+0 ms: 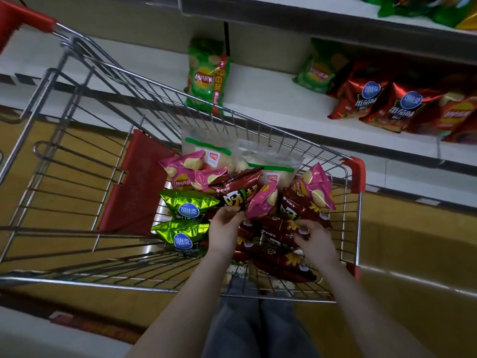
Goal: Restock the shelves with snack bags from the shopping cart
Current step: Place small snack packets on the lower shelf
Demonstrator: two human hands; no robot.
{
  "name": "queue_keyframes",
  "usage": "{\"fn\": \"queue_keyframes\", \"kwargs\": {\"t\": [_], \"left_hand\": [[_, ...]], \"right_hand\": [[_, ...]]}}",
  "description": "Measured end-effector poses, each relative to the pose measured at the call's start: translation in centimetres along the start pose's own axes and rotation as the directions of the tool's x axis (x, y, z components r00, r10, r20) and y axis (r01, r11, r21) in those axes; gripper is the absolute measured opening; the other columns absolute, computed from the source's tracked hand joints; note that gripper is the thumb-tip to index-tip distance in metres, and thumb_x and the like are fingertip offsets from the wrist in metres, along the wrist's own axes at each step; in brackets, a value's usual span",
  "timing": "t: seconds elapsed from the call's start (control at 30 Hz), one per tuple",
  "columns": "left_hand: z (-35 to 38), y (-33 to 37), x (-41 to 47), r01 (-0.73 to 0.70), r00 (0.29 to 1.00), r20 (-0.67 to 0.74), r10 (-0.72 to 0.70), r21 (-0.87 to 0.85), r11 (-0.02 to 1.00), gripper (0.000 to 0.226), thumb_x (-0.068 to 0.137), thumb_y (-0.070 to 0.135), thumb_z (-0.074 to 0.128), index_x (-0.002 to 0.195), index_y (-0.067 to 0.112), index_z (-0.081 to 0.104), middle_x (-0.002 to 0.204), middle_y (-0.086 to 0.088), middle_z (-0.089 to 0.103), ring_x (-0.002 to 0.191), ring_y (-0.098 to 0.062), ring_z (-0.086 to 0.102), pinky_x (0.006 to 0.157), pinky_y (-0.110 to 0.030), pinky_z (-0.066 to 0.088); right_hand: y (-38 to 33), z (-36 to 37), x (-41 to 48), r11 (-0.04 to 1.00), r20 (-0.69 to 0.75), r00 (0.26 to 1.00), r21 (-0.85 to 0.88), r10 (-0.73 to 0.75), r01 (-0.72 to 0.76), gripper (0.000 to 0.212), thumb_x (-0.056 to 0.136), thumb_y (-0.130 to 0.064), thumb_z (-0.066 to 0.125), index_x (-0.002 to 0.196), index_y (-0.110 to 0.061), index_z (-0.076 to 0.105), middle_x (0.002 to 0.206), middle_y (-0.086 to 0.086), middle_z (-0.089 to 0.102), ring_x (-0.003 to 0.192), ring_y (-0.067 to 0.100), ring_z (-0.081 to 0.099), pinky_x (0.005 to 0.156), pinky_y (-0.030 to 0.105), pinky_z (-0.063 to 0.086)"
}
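Note:
A wire shopping cart (296, 298) holds a pile of snack bags: pink chip bags (185, 171), two shiny green bags (188, 205), clear bags with green stripes (206, 151) and several dark red bags (281, 262). My left hand (225, 226) grips the lower edge of a dark red bag (237, 187) lying on top of the pile. My right hand (313, 240) rests on another dark red bag (302, 208), fingers curled on its edge. The white shelf (271, 99) beyond the cart carries a green chip bag (206, 76) and a row of red bags (402, 107).
The cart's red child-seat flap (134, 182) stands at the left inside the basket. A higher shelf (309, 11) at the top holds green bags (413, 9). Yellow-brown floor (413, 241) lies around the cart. My legs in grey trousers (258, 329) are below the cart.

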State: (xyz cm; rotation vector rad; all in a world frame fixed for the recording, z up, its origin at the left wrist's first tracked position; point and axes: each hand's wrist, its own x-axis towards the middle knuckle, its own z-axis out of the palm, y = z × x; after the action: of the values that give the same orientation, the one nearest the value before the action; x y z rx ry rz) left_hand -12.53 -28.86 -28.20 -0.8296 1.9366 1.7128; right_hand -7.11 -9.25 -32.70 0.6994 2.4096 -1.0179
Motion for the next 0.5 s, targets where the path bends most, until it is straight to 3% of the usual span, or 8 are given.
{"fn": "queue_keyframes", "kwargs": {"t": [0.1, 0.2, 0.3, 0.4, 0.5], "left_hand": [[-0.1, -0.8, 0.7, 0.035, 0.999, 0.029, -0.037, 0.074, 0.997, 0.021, 0.089, 0.013, 0.064, 0.110, 0.009, 0.063, 0.113, -0.005, 0.063, 0.108, -0.024, 0.059, 0.093, -0.036, 0.047], [-0.1, -1.6, 1.8, 0.055, 0.993, 0.089, -0.077, 0.226, 0.973, 0.045, 0.087, 0.016, 0.067, 0.130, 0.010, 0.055, 0.127, -0.008, 0.055, 0.117, -0.026, 0.054, 0.099, -0.036, 0.045], [0.0, -2.6, 3.5, -0.024, 0.987, 0.152, -0.043, 0.412, 0.911, 0.061, 0.085, 0.011, 0.069, 0.141, 0.012, 0.044, 0.151, -0.008, 0.035, 0.137, -0.025, 0.037, 0.110, -0.032, 0.035], [0.1, -3.0, 4.5, -0.084, 0.978, 0.202, -0.046, 0.590, 0.803, 0.070, 0.085, 0.005, 0.067, 0.147, 0.016, 0.036, 0.160, 0.000, 0.013, 0.143, -0.019, 0.027, 0.090, -0.019, 0.036], [0.3, -3.5, 5.1, -0.120, 0.974, 0.222, -0.040, 0.661, 0.740, 0.073, 0.084, 0.004, 0.066, 0.147, 0.020, 0.034, 0.160, 0.000, 0.013, 0.143, -0.019, 0.027, 0.096, -0.024, 0.038]], "right_hand": [[0.8, 1.2, -0.1, 0.997, 0.039, 0.998, -0.060, 0.046, -0.044, 0.044, 0.086, -0.012, 0.065, 0.128, -0.018, 0.055, 0.137, 0.006, 0.046, 0.124, 0.027, 0.044, 0.100, 0.037, 0.043], [1.1, 1.8, 0.0, 0.994, 0.007, 1.000, -0.105, 0.027, -0.026, 0.050, 0.085, -0.009, 0.065, 0.132, -0.019, 0.052, 0.140, 0.006, 0.041, 0.129, 0.028, 0.036, 0.107, 0.033, 0.031], [1.2, 2.0, 0.4, 0.992, -0.018, 0.999, -0.117, 0.047, -0.049, 0.051, 0.085, -0.006, 0.064, 0.132, -0.021, 0.052, 0.139, 0.005, 0.043, 0.130, 0.029, 0.033, 0.106, 0.033, 0.029], [1.5, 2.0, 0.6, 0.998, -0.055, 0.998, -0.056, 0.033, -0.036, 0.048, 0.082, -0.001, 0.067, 0.125, -0.020, 0.059, 0.131, 0.007, 0.051, 0.123, 0.030, 0.041, 0.103, 0.035, 0.036], [1.4, 1.5, 0.2, 1.000, -0.085, 0.996, -0.010, 0.018, -0.019, 0.045, 0.081, 0.000, 0.067, 0.121, -0.019, 0.062, 0.125, 0.006, 0.055, 0.119, 0.027, 0.046, 0.099, 0.036, 0.042]]}}
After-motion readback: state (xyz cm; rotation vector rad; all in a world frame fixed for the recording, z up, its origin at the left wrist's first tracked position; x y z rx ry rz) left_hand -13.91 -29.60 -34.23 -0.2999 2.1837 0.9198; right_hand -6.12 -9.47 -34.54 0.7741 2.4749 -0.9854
